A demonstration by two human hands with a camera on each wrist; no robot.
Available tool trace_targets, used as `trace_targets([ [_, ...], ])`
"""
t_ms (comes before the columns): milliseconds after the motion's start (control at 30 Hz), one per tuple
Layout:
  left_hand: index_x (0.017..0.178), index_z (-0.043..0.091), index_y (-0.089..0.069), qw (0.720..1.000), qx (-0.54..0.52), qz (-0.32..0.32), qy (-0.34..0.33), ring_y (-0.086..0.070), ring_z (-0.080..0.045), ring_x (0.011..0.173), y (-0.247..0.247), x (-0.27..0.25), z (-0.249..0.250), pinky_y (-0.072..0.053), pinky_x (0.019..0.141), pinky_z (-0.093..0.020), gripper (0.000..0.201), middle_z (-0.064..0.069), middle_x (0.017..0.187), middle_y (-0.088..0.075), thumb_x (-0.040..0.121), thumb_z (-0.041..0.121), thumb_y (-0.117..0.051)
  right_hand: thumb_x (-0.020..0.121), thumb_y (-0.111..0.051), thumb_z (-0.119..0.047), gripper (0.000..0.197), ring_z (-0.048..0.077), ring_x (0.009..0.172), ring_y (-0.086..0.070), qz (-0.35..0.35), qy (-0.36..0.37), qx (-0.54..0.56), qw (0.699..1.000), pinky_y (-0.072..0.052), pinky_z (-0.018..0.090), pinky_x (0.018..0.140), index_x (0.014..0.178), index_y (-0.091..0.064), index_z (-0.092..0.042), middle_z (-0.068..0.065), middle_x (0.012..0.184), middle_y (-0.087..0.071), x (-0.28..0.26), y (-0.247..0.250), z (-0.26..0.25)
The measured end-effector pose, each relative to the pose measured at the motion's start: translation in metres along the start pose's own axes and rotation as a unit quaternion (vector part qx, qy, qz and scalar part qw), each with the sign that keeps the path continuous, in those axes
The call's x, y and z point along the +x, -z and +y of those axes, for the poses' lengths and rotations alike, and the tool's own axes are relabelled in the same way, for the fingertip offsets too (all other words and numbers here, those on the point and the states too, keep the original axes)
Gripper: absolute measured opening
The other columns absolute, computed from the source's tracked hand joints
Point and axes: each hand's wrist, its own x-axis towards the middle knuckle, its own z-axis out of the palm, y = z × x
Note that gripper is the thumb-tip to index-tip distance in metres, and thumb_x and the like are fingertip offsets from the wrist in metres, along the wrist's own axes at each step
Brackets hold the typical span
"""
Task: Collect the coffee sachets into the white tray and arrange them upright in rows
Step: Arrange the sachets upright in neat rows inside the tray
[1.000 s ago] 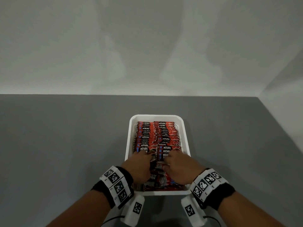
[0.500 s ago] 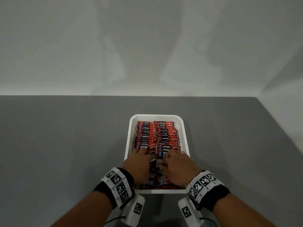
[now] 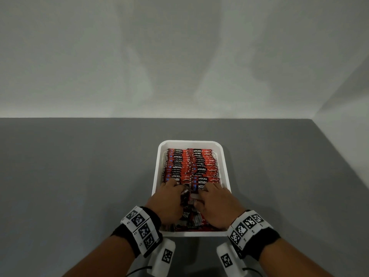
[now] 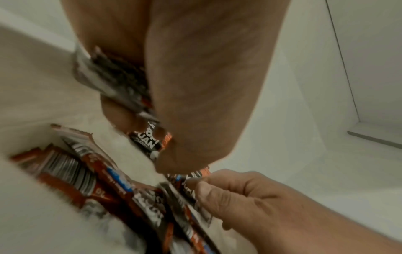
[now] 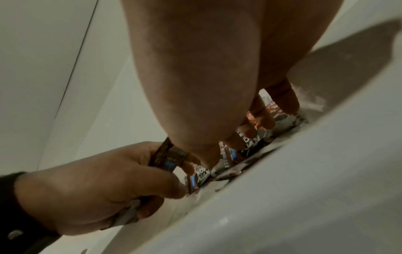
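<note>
The white tray (image 3: 157, 172) lies on the grey table. Its far part holds two rows of upright red and black coffee sachets (image 3: 191, 166). Loose sachets (image 3: 194, 220) lie flat at its near end. Both hands are inside the near half. My left hand (image 3: 171, 194) grips a small bunch of sachets (image 5: 165, 156) between thumb and curled fingers, and the same bunch (image 4: 113, 80) shows under my palm. My right hand (image 3: 217, 202) pinches sachets (image 4: 187, 190) against the nearest upright row, its fingers (image 5: 265, 120) reaching down behind them. The packs under both palms are hidden.
The grey table (image 3: 79, 176) stretches bare to the left and right of the tray. A pale wall rises behind it and another closes in at the right (image 3: 349, 136). The tray's near wall (image 5: 282, 197) runs close below my right hand.
Both hands have edged a little farther into the tray, toward the upright rows. They keep hold of their sachets, and the tray has not moved.
</note>
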Motion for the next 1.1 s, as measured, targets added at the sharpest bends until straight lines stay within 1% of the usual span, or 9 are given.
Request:
trace_targets([
  [100, 0.101, 0.020, -0.068, 0.969, -0.240, 0.056, 0.023, -0.067, -0.020, 0.093, 0.016, -0.009, 0.009, -0.060, 0.086, -0.043, 0.019, -0.003, 0.101, -0.069, 0.084, 0.024, -0.060, 0.103, -0.041, -0.046, 0.038, 0.016, 0.116, -0.044, 0.003, 0.011, 0.085, 0.996, -0.043, 0.039, 0.104, 0.124, -0.060, -0.020, -0.004, 0.121, -0.047, -0.002, 0.010, 0.002],
  [200, 0.095, 0.007, -0.066, 0.830, -0.544, 0.060, 0.107, -0.065, -0.030, 0.072, 0.030, -0.013, 0.020, -0.058, 0.065, -0.040, 0.019, -0.022, 0.096, -0.067, 0.089, 0.003, -0.049, 0.102, -0.052, -0.035, 0.028, 0.011, 0.111, -0.050, 0.054, 0.004, 0.206, 0.977, -0.044, 0.028, 0.099, 0.121, -0.064, -0.019, -0.005, 0.118, -0.055, -0.005, 0.033, -0.004],
  [333, 0.118, 0.000, -0.066, 0.715, -0.685, 0.108, 0.085, -0.074, -0.036, 0.090, 0.036, -0.013, 0.033, -0.061, 0.076, -0.042, 0.022, -0.023, 0.109, -0.072, 0.099, 0.000, -0.054, 0.093, -0.070, -0.031, 0.016, 0.006, 0.090, -0.071, 0.054, -0.038, 0.434, 0.898, -0.057, 0.026, 0.082, 0.108, -0.066, -0.029, -0.008, 0.097, -0.074, -0.004, 0.057, -0.026],
  [533, 0.115, 0.003, -0.071, 0.716, -0.661, 0.205, 0.086, -0.076, -0.034, 0.092, 0.039, -0.010, 0.036, -0.063, 0.073, -0.043, 0.021, -0.020, 0.107, -0.076, 0.096, 0.011, -0.067, 0.083, -0.082, -0.014, 0.029, 0.021, 0.074, -0.074, 0.086, -0.055, 0.470, 0.877, -0.062, 0.044, 0.078, 0.109, -0.069, -0.016, 0.005, 0.083, -0.077, 0.004, 0.058, -0.031],
  [667, 0.109, -0.001, -0.070, 0.714, -0.659, 0.212, 0.099, -0.074, -0.042, 0.090, 0.045, -0.010, 0.029, -0.060, 0.082, -0.057, 0.017, -0.024, 0.102, -0.075, 0.096, 0.010, -0.067, 0.084, -0.081, -0.014, 0.016, 0.013, 0.080, -0.071, 0.114, -0.062, 0.434, 0.892, -0.060, 0.032, 0.080, 0.088, -0.073, -0.027, -0.003, 0.083, -0.075, 0.006, 0.067, -0.025],
  [800, 0.102, 0.001, -0.071, 0.731, -0.641, 0.214, 0.101, -0.075, -0.038, 0.087, 0.046, -0.013, 0.026, -0.061, 0.079, -0.051, 0.011, -0.020, 0.098, -0.076, 0.096, 0.008, -0.067, 0.089, -0.076, -0.016, 0.008, 0.000, 0.071, -0.063, 0.104, -0.045, 0.362, 0.925, -0.045, 0.008, 0.066, 0.088, -0.076, -0.024, -0.012, 0.077, -0.069, 0.013, 0.074, -0.024],
  [900, 0.086, 0.006, -0.065, 0.715, -0.640, 0.247, 0.130, -0.070, -0.017, 0.063, 0.051, -0.016, 0.022, -0.058, 0.055, -0.031, 0.011, -0.007, 0.072, -0.072, 0.096, 0.001, -0.061, 0.090, -0.072, -0.011, 0.008, -0.003, 0.069, -0.058, 0.078, -0.038, 0.296, 0.951, -0.041, 0.003, 0.061, 0.093, -0.078, -0.015, -0.017, 0.076, -0.064, 0.023, 0.079, -0.017],
  [967, 0.091, 0.006, -0.060, 0.692, -0.658, 0.248, 0.163, -0.057, -0.007, 0.045, 0.057, -0.020, 0.020, -0.045, 0.040, -0.020, 0.016, -0.001, 0.061, -0.062, 0.098, -0.003, -0.049, 0.091, -0.067, -0.007, 0.014, 0.003, 0.079, -0.061, 0.053, -0.028, 0.239, 0.969, -0.045, 0.005, 0.071, 0.095, -0.079, -0.012, -0.011, 0.084, -0.069, 0.032, 0.077, -0.015],
  [1100, 0.103, 0.004, -0.060, 0.666, -0.672, 0.250, 0.208, -0.040, -0.013, 0.056, 0.059, -0.022, 0.010, -0.036, 0.045, -0.025, 0.027, -0.003, 0.071, -0.041, 0.092, -0.005, -0.037, 0.090, -0.068, -0.009, 0.016, 0.013, 0.097, -0.067, 0.000, -0.010, 0.166, 0.986, -0.052, 0.027, 0.093, 0.097, -0.080, -0.015, -0.002, 0.105, -0.074, 0.051, 0.058, -0.022],
])
